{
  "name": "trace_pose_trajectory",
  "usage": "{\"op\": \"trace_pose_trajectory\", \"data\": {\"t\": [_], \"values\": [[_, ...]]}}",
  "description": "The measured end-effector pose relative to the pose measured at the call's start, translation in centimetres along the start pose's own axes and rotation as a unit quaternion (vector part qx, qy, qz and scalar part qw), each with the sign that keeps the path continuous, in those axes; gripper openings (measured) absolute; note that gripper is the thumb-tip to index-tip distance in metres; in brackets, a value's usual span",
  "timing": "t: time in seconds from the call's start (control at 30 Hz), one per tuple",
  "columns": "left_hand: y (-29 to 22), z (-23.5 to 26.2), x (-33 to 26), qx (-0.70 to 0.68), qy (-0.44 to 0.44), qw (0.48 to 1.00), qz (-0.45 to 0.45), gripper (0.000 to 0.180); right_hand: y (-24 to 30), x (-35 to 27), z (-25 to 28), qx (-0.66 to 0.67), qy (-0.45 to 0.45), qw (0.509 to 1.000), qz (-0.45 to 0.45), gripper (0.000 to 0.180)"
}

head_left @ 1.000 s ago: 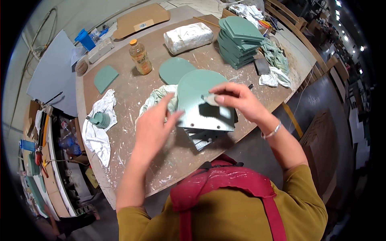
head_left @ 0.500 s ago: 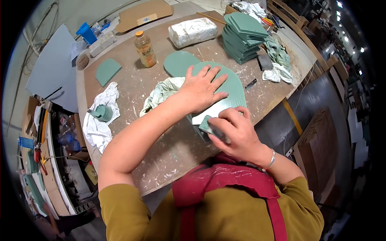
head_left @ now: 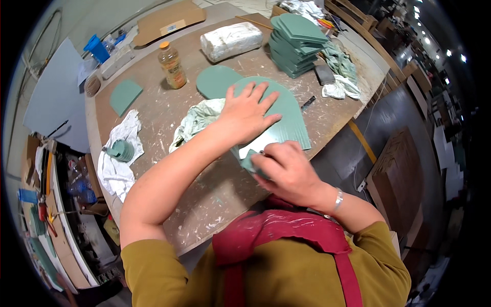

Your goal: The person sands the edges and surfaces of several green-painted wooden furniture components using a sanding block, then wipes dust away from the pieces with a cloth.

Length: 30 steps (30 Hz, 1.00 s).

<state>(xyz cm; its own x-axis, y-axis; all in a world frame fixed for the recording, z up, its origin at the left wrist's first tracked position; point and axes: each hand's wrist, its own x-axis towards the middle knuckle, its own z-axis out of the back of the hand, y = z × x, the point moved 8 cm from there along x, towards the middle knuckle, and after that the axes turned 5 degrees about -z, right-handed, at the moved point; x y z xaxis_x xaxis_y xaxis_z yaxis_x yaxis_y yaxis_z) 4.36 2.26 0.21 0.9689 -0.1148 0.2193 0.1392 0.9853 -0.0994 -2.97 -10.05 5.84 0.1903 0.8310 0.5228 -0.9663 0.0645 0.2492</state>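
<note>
My left hand (head_left: pixel 247 118) lies flat with spread fingers on a rounded green board (head_left: pixel 287 105). Light glares off the board's near end. Pinched in my right hand (head_left: pixel 290 173) is a small green block (head_left: pixel 247 160), pressed at the board's near edge; the fingers cover much of it, so its exact kind is unclear. Another green board (head_left: pixel 216 82) with a rounded end juts out behind the first. Beside my left wrist sits a crumpled pale green cloth (head_left: pixel 197 123). A small black tool (head_left: pixel 308 104) rests just right of the board.
A stack of green boards (head_left: pixel 294 48) stands at the far right, near a dark block (head_left: pixel 324 74) and rags. Farther back are a white wrapped bundle (head_left: pixel 232 42) and an orange-capped bottle (head_left: pixel 173 66). Leftward lie a green piece (head_left: pixel 125 97) and a white cloth (head_left: pixel 115 171).
My right hand has slid left along the board's near edge with the green block. My left hand stays spread on the board. The whole view has shifted slightly.
</note>
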Motion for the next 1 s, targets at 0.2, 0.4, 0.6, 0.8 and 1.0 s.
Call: {"op": "trace_pose_trajectory", "data": {"t": [0.2, 0.4, 0.6, 0.8, 1.0], "values": [[0.2, 0.5, -0.4, -0.003, 0.021, 1.000, 0.015, 0.059, -3.6, -3.3, 1.4, -0.030, 0.011, 0.998, -0.061, 0.037], [-0.1, 0.7, -0.3, -0.007, -0.002, 1.000, 0.012, 0.057, -9.6, -8.9, 7.8, -0.153, -0.002, 0.969, -0.196, 0.035], [13.1, 0.0, -6.5, -0.181, -0.245, 0.933, 0.193, 0.053, -11.5, -9.7, 8.5, 0.211, -0.106, 0.905, -0.353, 0.030], [13.3, -12.8, -14.7, -0.026, -0.031, 0.955, 0.293, 0.042, -11.9, -5.8, 5.4, 0.537, -0.122, 0.751, -0.364, 0.031], [8.5, 0.9, -11.1, -0.270, -0.238, 0.894, 0.266, 0.030, -11.3, -2.2, 1.5, 0.688, -0.134, 0.640, -0.316, 0.030]]}}
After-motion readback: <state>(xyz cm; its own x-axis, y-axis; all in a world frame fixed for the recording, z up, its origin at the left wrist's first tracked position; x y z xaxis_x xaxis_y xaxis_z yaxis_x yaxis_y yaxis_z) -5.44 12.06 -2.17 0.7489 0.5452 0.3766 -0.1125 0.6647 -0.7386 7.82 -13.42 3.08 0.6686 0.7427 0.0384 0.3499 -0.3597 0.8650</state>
